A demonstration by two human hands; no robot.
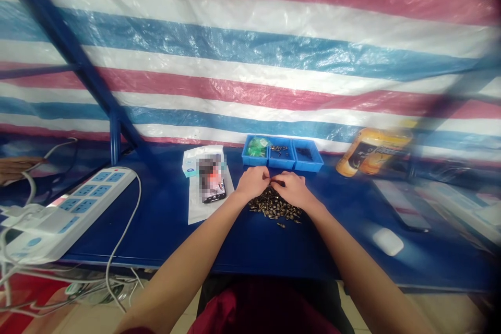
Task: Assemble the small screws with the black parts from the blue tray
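Observation:
My left hand and my right hand meet just above a loose pile of small brass-and-black metal fasteners on the blue tabletop. A thin dark part shows at my right fingertips and points toward my left fingers. My left fingers are curled close to it, but I cannot tell whether they grip it. A few fasteners lie apart from the pile, near its front edge. My hands hide the pile's far side.
Beyond my hands stands a blue three-compartment tray holding green-bagged items and small parts. A phone lies on white packaging to the left. A white power strip, cables, a white mouse, a yellow canister and another person's hand are nearby.

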